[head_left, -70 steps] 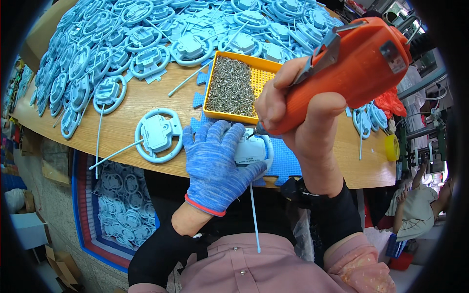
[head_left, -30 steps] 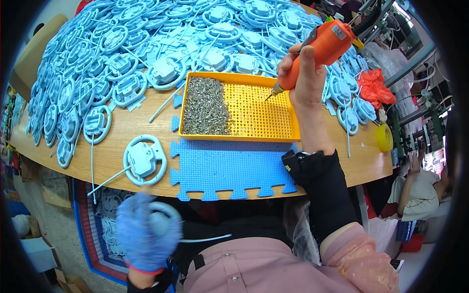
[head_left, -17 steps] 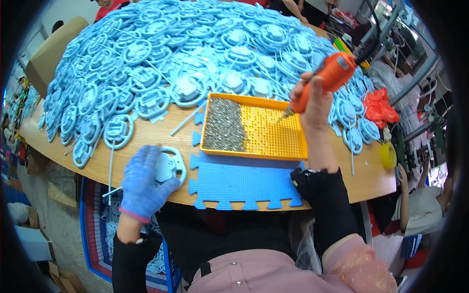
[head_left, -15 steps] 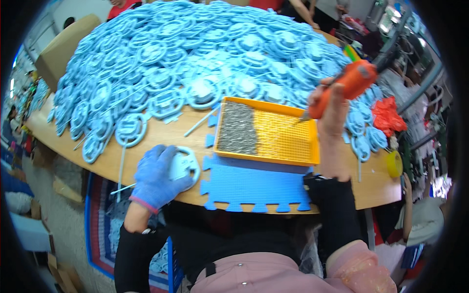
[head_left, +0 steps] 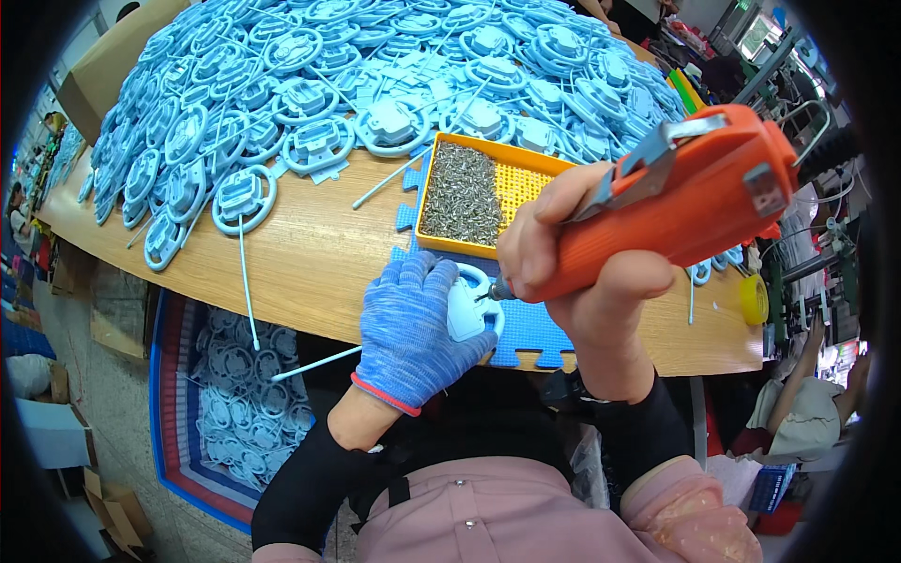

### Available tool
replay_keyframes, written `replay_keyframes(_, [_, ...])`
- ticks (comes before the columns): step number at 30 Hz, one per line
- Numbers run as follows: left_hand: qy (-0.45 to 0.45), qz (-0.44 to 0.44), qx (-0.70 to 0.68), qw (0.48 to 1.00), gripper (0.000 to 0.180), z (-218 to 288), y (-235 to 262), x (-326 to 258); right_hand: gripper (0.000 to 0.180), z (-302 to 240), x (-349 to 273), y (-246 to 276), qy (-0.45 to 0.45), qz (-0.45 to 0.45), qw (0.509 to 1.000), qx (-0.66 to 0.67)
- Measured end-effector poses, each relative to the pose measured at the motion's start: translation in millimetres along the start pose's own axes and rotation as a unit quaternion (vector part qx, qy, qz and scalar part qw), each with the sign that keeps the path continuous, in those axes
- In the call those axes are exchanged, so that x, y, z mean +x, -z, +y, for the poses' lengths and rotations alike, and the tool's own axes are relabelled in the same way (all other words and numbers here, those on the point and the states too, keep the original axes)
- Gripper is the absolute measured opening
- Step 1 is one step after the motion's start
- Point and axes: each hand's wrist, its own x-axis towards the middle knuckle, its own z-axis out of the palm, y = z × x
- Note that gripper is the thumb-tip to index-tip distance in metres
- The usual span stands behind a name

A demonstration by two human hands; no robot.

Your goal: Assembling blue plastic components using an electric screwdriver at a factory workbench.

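My left hand (head_left: 410, 324), in a blue knitted glove with a red cuff, grips a light-blue plastic wheel-shaped part (head_left: 466, 310). A thin white-blue stick (head_left: 319, 363) juts out from under that glove. Bare fingers of my right hand (head_left: 601, 281) are wrapped round an orange electric screwdriver (head_left: 671, 211). Its bit (head_left: 490, 295) points left and meets the part's face; whether a screw is on the tip is too small to tell. The part is held over the blue foam mat (head_left: 535, 327). Just beyond stands a yellow tray (head_left: 469, 246), its left side full of small metal screws (head_left: 462, 194).
A large heap of light-blue wheel-shaped parts (head_left: 389, 127) covers the far table. Below the left table edge, a blue-rimmed bin (head_left: 164, 394) holds more. Yellow tape (head_left: 754, 299) sits at the right edge. A cardboard box (head_left: 113, 70) stands far left.
My left hand has carried the part rightward onto the mat's area. My right hand has brought the screwdriver from over the tray down to the part, nearer to me.
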Motion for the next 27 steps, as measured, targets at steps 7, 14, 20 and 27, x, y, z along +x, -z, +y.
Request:
replay_keyframes(7, [-0.002, -0.004, -0.005, 1.000, 0.048, 2, 0, 0, 0.073, 14, -5, 4, -0.019, 0.003, 1.000, 0.006])
replay_keyframes(14, [-0.015, 0.015, -0.027, 0.999, 0.044, 6, -4, 9, 0.059, 21, -7, 17, -0.024, -0.045, 0.994, 0.100])
replay_keyframes(20, [0.014, -0.018, -0.002, 1.000, 0.047, 2, 2, 12, 0.065, 28, 0, -2, -0.011, 0.052, 0.999, -0.012])
replay_keyframes(27, [0.017, -0.020, 0.035, 0.999, 0.046, -3, 37, -20, 0.065, 15, -4, 19, 0.020, 0.017, 0.994, 0.109])
